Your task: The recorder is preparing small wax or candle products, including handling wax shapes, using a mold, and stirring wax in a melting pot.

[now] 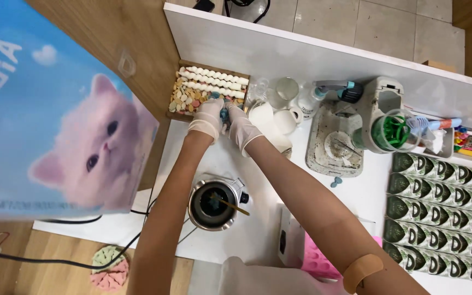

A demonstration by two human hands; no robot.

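Observation:
Both of my hands wear white gloves and reach to the far side of the white table [236,158]. My left hand [207,117] and my right hand [241,127] are pressed together around a small blue object [224,113], which is mostly hidden between the fingers. They hover at the front edge of a shallow brown tray [175,112] filled with small pastel shapes and rows of white pieces. Closer to me, below my forearms, stands a metal melting pot [212,204] with dark liquid and a wooden stick leaning in it.
White cups and a clear glass [287,87] stand right of the tray. A stained white tray [334,145] and a container with green contents [391,131] lie further right. Rows of dark green packets [443,207] fill the right side. A pink mould [318,262] sits near me. A blue cat poster [55,120] stands left.

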